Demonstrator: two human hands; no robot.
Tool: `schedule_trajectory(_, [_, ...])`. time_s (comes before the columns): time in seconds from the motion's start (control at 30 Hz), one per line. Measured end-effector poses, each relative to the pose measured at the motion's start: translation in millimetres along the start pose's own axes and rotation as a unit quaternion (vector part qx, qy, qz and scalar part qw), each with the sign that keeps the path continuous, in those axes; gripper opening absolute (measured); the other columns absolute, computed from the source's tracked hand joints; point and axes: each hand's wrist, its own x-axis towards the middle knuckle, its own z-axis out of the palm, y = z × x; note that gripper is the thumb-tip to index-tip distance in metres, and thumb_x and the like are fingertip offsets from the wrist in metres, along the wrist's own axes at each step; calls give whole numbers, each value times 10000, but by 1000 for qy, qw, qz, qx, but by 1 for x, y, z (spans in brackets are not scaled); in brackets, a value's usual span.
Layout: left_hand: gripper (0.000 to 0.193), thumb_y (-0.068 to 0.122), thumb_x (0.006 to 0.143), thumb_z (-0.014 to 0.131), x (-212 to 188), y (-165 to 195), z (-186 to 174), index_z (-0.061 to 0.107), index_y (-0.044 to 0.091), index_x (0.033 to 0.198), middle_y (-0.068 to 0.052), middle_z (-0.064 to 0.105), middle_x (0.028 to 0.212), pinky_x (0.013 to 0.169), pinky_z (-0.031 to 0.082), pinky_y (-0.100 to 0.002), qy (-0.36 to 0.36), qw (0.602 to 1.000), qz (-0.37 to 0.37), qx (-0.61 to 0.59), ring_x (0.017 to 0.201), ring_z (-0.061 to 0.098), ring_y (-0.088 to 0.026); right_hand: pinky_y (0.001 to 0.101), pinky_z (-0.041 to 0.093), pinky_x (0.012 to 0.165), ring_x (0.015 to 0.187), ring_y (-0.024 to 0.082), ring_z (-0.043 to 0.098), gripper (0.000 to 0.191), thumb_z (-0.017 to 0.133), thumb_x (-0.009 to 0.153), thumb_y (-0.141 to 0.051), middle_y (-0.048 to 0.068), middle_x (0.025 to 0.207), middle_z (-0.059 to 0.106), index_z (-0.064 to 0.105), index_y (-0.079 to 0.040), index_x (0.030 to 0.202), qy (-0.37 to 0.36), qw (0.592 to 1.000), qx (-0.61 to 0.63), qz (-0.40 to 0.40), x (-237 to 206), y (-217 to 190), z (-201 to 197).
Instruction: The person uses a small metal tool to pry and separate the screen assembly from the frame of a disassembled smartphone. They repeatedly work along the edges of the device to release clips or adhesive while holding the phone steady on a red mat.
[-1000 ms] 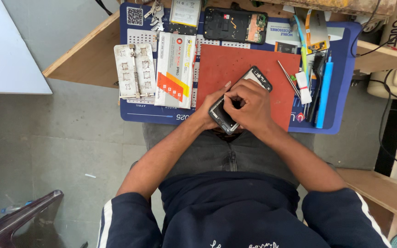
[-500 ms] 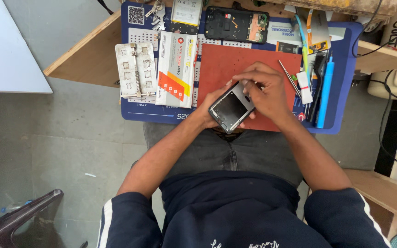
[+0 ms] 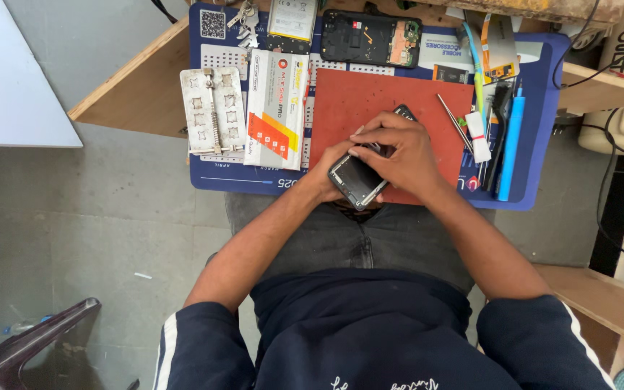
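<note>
A black smartphone (image 3: 357, 180) lies tilted over the near edge of a red work mat (image 3: 370, 101). My left hand (image 3: 326, 173) grips its lower left side from beneath. My right hand (image 3: 399, 155) rests over the phone's upper half, fingers curled down and pressing on its face. Most of the phone's top is hidden under my right hand; only a dark corner (image 3: 404, 111) shows beyond the knuckles.
A blue bench mat (image 3: 218, 177) holds a white and orange box (image 3: 276, 108), a metal fixture plate (image 3: 212, 112), an opened phone body (image 3: 370, 37), keys (image 3: 245, 16), a thin metal tool (image 3: 453, 121), a brush (image 3: 500, 123) and a blue pen-like tool (image 3: 510, 144). Cables (image 3: 615, 173) hang at right.
My right hand has slid down over the phone and covers more of its face. The phone has tilted slightly and sits lower toward my lap.
</note>
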Motion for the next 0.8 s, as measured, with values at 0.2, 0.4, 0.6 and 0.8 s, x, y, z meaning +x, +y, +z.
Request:
schedule_trajectory(0.2, [510,391,1076,389,-1,1,3,504,-22,1353,-257,640,1158,715,662,-580,21,1000,-11,11,975,721,-366,278,574,796,931,167,738,199,811,857,-44,53,1010,739,802,-60,1055,-12,999,36,-5,1,5,-2])
schedule_trajectory(0.4, [516,406,1075,386,0,1,5,489,-13,1357,-252,632,1162,718,663,-588,13,1000,-13,5,975,719,-367,280,561,782,902,172,730,193,824,844,-43,57,981,737,800,-58,1035,-5,999,40,6,1,5,2])
schedule_trajectory(0.6, [523,387,1093,390,-2,2,9,485,-31,1391,-267,646,1182,726,650,-574,-13,999,8,29,1007,721,-390,296,556,819,940,173,728,196,768,888,-29,45,1021,738,799,-68,1078,-31,999,31,-4,3,7,-8])
schedule_trajectory(0.8, [516,423,1080,371,-2,3,11,481,11,1370,-232,653,1155,680,670,-570,-21,1000,2,-18,953,724,-355,330,560,761,937,218,708,208,803,850,-90,45,1027,713,789,-101,1057,-50,983,-112,-135,5,-5,-17])
